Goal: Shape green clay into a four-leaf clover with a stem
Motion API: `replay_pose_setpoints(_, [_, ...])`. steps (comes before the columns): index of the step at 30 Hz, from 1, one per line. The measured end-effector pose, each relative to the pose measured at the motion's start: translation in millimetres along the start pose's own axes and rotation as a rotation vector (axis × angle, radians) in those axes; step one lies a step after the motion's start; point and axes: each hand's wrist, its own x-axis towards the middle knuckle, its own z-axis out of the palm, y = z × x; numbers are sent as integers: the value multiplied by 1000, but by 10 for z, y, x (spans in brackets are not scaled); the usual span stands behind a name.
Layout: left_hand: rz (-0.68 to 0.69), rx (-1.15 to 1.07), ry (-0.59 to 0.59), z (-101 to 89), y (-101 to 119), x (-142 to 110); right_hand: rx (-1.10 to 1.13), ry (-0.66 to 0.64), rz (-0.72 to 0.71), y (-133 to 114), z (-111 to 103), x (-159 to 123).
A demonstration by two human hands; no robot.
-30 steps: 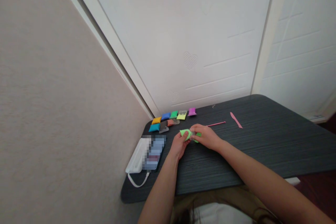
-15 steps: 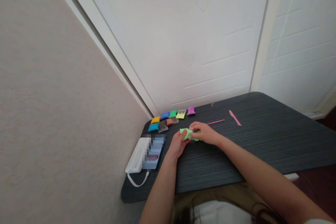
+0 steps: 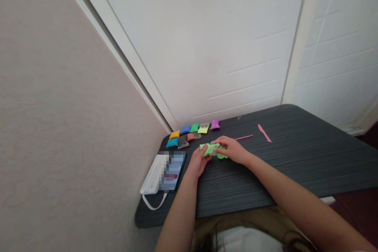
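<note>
Between my hands is a light green clay packet [image 3: 209, 149] in clear wrapping, held just above the table. My left hand [image 3: 198, 160] is closed on its left part, with the thumb on top. The fingers of my right hand [image 3: 234, 150] pinch the clear wrapping at its right end. Beneath my right hand, a flat green piece [image 3: 222, 155] lies on the dark table, partly covered by the fingers. Just beyond that hand lies a thin pink stick tool [image 3: 245, 137], its near end hidden.
Several coloured clay packets, among them a blue-green one [image 3: 172, 142] and a purple one [image 3: 215, 124], lie along the back left. A pink plastic knife [image 3: 265, 133] rests right of centre. At left are a phone [image 3: 174, 171] and a white case [image 3: 154, 175] with a strap.
The wrapping has been drawn out between my hands, and more green clay shows at its right end. My left hand has shifted slightly left, uncovering more of the flat green piece.
</note>
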Motion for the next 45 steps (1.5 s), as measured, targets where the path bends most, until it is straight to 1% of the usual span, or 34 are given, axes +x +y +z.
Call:
replay_pose_setpoints(5, [-7, 43, 4, 0, 6, 5, -2, -18, -9, -8, 53, -6])
replay_pose_setpoints(8, [-8, 64, 12, 1, 8, 9, -46, -26, -31, -2, 68, -6])
replay_pose_setpoints(13, [-10, 58, 14, 27, 17, 0, -212, -30, -38, 3, 71, -32])
replay_pose_setpoints(18, [1, 52, -24, 21, 12, -2, -397, -5, -77, -5, 76, -62])
replay_pose_setpoints(23, [-49, 69, -37, 8, 27, -6, -501, -14, -89, -44, 86, -61])
replay_pose_setpoints(27, [-58, 67, -44, 25, 40, -21, -439, -50, -78, -53, 87, -48])
replay_pose_setpoints(32, [-43, 106, -52, 46, 29, -41, -252, -130, 12, -12, 78, -27])
replay_pose_setpoints(35, [-30, 118, -65, 41, 20, -44, -164, -153, 40, 12, 76, -18])
replay_pose_setpoints(45, [-4, 129, -128, 8, 24, -46, -189, -121, 102, 23, 148, -15])
